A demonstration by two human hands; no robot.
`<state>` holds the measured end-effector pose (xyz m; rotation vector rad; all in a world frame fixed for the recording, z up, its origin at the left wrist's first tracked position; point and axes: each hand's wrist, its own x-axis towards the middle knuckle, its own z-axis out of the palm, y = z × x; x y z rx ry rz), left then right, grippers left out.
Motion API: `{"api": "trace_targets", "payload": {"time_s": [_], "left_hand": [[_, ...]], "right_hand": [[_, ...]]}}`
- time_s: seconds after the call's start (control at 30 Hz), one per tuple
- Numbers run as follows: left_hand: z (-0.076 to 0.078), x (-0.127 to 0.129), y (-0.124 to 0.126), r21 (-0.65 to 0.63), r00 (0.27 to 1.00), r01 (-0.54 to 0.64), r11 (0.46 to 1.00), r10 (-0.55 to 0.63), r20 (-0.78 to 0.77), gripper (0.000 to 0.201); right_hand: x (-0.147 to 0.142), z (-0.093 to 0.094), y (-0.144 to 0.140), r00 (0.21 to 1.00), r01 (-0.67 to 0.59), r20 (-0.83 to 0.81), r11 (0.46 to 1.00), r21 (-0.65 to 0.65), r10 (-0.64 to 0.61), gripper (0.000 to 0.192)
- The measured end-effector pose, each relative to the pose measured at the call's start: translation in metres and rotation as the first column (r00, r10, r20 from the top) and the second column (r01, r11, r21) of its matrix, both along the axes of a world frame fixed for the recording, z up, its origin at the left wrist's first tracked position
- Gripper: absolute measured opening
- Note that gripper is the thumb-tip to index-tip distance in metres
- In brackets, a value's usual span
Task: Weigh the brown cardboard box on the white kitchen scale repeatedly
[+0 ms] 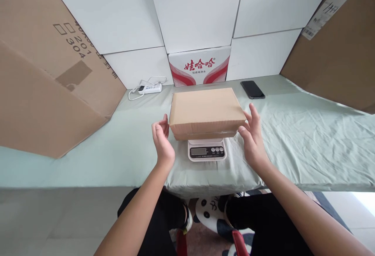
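Brown cardboard box [206, 109], closed, resting flat on a small white digital kitchen scale [207, 149] near the front edge of a table under a pale green cloth [293, 139]. Box overhanging the scale on both sides, hiding the platform; only the scale's display and 3 round buttons showing below the box's front edge.

Left hand [161, 141] just beside the box's left end, palm turned inward, fingers loosely curled and apart, fingertips close to the front left corner; contact too fine to tell. Right hand [252, 135] just beside the right end, fingers spread and open, tips at or touching the front right corner. Neither hand clamped on anything.

Behind the box, against the back, a white carton with red printing [199, 65], flanked by plain white boxes [117, 14]. Black phone [252, 89] lying flat on the cloth to the back right, well apart from the box. White power strip with coiled cable [150, 88] to the back left. Large brown cardboard sheets leaning at left [43, 84] and right [336, 53].
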<state>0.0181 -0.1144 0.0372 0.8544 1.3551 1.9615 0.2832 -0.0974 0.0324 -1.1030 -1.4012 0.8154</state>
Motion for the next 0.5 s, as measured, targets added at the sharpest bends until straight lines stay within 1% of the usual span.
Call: {"api": "trace_targets", "payload": {"time_s": [0.2, 0.33, 0.5], "left_hand": [[0.0009, -0.0020, 0.0023, -0.003, 1.000, -0.011, 1.000, 0.011, 0.011, 0.041], [-0.0005, -0.0051, 0.0037, 0.006, 1.000, -0.008, 1.000, 0.008, -0.007, 0.040], [-0.0024, -0.0056, 0.0059, -0.001, 1.000, -0.013, 1.000, 0.013, 0.003, 0.036]], "right_hand": [[-0.0003, 0.0009, -0.0003, 1.000, 0.019, -0.004, 1.000, 0.020, -0.019, 0.081], [-0.0009, 0.0019, 0.0002, 0.999, 0.043, 0.008, 0.998, 0.044, -0.043, 0.076], [-0.0021, 0.0031, -0.0004, 0.999, 0.038, -0.017, 0.999, 0.024, -0.038, 0.076]]}}
